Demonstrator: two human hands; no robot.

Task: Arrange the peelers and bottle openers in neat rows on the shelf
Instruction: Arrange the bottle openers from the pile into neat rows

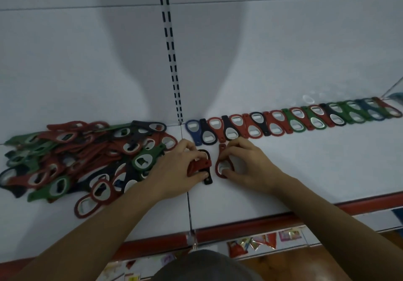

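1. Head view, shelf [305, 167]: white shelf board with a red front edge, running across the middle of the frame; a white back panel rises behind it, with a slotted upright [172, 62] at upper centre.
2. Loose pile of bottle openers [82, 158]: left of centre on the shelf, red, green, dark blue and black pieces heaped and overlapping in no order, metal rings showing.
3. Row of bottle openers [294, 119]: from centre to the right edge, along the back of the shelf, laid side by side with heads alternating up and down, each touching or overlapping its neighbour; colours are blue, black, red and green.
4. Left hand [181, 169]: centre of the frame, just below the left end of the row, fingers curled closed around a red opener [199, 166] and a black opener [207, 179], the black one's handle end poking out below the thumb.
5. Right hand [246, 165]: just beside the left hand, thumb and fingertips pinched on another red bottle opener [222, 163], which lies flat on the shelf with its narrow end pointing up toward the row.
6. Lower shelf [261, 243]: bottom of the frame, below the red edge, with small coloured packets, blurred.
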